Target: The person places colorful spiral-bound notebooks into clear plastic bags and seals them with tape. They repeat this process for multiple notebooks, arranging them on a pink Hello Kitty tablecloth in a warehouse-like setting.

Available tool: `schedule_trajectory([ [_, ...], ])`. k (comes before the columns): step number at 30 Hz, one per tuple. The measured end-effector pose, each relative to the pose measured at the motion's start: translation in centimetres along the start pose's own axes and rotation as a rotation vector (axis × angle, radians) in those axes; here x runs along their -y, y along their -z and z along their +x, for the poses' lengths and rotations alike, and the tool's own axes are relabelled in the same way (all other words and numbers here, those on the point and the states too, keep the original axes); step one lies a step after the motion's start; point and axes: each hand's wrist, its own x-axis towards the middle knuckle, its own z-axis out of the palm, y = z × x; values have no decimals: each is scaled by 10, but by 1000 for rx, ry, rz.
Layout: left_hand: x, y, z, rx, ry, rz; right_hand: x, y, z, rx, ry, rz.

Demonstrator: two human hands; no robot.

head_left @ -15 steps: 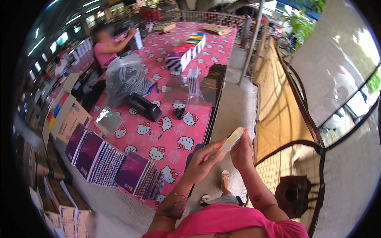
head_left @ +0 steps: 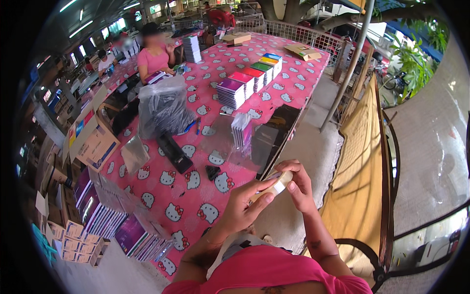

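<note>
- Two hands meet on one roll of tape (head_left: 277, 182), held in the air just off the desk (head_left: 293, 83) edge.
- Our left hand (head_left: 243, 207) pinches it from below; our right hand (head_left: 299, 187) closes fingertips on its rim.
- We judge we are picking for the tape's end; next needs a nail under it.

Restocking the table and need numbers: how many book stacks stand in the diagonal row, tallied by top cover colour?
Purple stack: 1
Pink-red stack: 1
Green stack: 1
Yellow stack: 1
Blue stack: 1
Total: 5
</note>
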Motion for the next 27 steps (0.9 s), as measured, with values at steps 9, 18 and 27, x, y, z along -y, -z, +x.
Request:
schedule_trajectory([
  [9, 55, 38, 80, -65, 34, -401, -27, 28, 94, 190, 127, -214],
  [18, 42, 43, 147, -308, 260, 66, -83, 59, 189, 446, 312, -320],
  [27, 76, 29, 198, -334, 228, 380, -114, 97, 248, 570, 348, -224],
])
